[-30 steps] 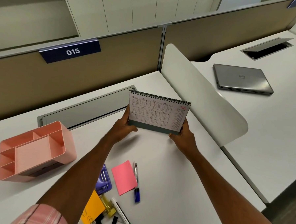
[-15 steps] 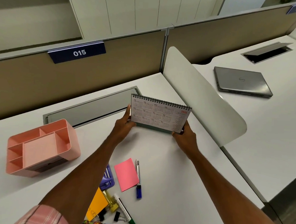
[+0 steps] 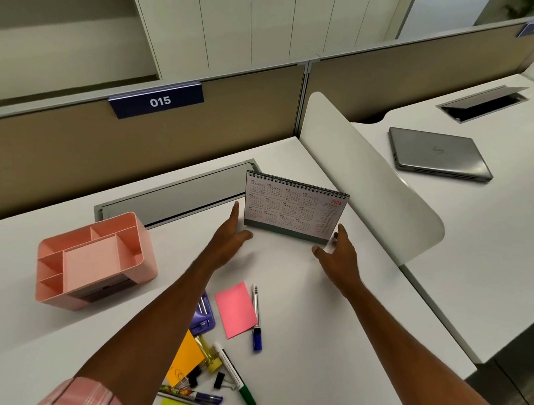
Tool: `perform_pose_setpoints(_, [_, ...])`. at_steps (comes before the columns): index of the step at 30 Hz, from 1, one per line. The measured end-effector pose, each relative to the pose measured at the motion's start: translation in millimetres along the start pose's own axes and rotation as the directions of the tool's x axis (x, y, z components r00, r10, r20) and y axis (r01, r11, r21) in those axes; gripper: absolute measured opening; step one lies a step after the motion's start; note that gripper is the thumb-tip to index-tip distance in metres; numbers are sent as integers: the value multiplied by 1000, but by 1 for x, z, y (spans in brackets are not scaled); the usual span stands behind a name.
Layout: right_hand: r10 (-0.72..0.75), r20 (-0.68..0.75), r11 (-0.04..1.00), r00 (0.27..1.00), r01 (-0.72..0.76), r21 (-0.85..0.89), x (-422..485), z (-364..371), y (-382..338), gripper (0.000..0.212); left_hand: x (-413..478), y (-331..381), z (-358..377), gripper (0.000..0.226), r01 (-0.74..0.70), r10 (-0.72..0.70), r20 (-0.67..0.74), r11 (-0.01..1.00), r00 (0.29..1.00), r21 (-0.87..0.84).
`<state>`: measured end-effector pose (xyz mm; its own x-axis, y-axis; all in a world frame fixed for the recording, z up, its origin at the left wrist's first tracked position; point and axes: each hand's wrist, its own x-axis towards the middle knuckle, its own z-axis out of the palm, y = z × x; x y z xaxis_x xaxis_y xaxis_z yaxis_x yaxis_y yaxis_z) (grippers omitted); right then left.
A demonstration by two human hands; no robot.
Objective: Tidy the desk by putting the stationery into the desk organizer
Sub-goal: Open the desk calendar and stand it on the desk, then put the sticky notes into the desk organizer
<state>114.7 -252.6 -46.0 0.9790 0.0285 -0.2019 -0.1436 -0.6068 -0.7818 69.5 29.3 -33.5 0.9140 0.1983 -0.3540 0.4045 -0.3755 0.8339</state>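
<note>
Desk calendar [image 3: 293, 208]: upright, 12 o'clock, likely parked clear of sorting. Left hand [image 3: 228, 240], right hand [image 3: 338, 257]: flanking it, fingers straight, thumbs splayed, gripping nothing. Desk organizer [image 3: 147, 259]: 9 o'clock. Stationery [image 3: 235, 312]: 6 o'clock.

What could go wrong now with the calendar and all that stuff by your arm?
The white spiral-bound desk calendar stands upright between the open left hand and right hand; a bump if they pull away might knock it over. The left forearm passes over the purple plastic stapler and orange sticky note, so it might drag or scatter them.
</note>
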Motion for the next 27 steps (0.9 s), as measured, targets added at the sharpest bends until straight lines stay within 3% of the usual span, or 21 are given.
perform_pose_setpoints(5, [-7, -76, 998, 997, 2, -64, -28, 15, 0, 84, -17, -9, -3, 90, 6, -15, 80, 993, 997, 116])
perform_pose_setpoints(9, [-7, -32, 980, 999, 0, -201, -53, 32, 0, 89, -39, -19, -12, 94, -23, -2, 104, 970, 995, 244])
perform_pose_setpoints(13, [69, -16, 963, 997, -71, -259, -80, 48, -4, 92, -67, -30, -20, 82, -95, 73, 78, 939, 994, 330])
perform_pose_setpoints(23, [-45, 226, 927, 973, 125, -353, -147, 88, -11, 95, -157, -58, -24, 40, -232, 265, -112, 942, 958, 241])
perform_pose_setpoints(27, [-111, 237, 935, 965, 182, -304, -170, 102, -24, 87, -186, -63, -17, 34, -185, 217, -246, 971, 945, 149])
